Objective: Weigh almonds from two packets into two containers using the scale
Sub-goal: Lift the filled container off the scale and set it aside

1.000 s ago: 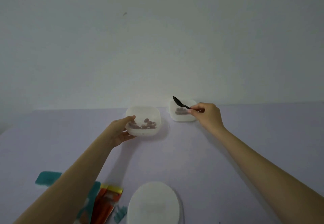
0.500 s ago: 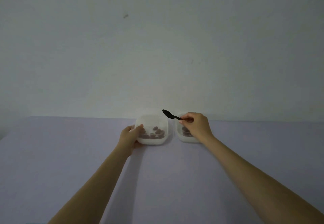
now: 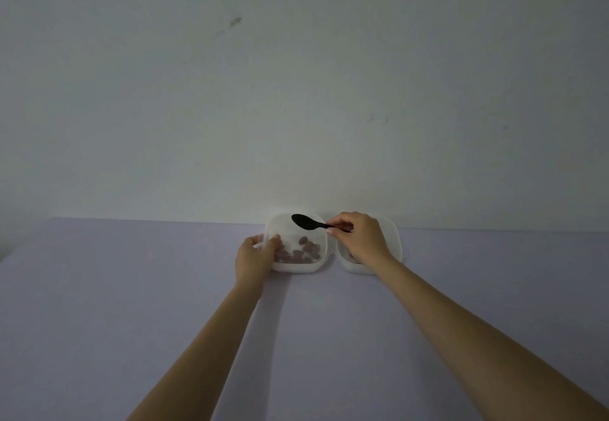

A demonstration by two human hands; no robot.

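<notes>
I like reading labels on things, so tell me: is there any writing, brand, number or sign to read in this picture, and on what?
None can be read.
Left container: plain translucent plastic, almonds inside, no print visible.
Right container: plain, mostly hidden behind the right hand.
Black spoon: no marking visible.
Table and wall: bare, only faint smudges on the wall.
</notes>
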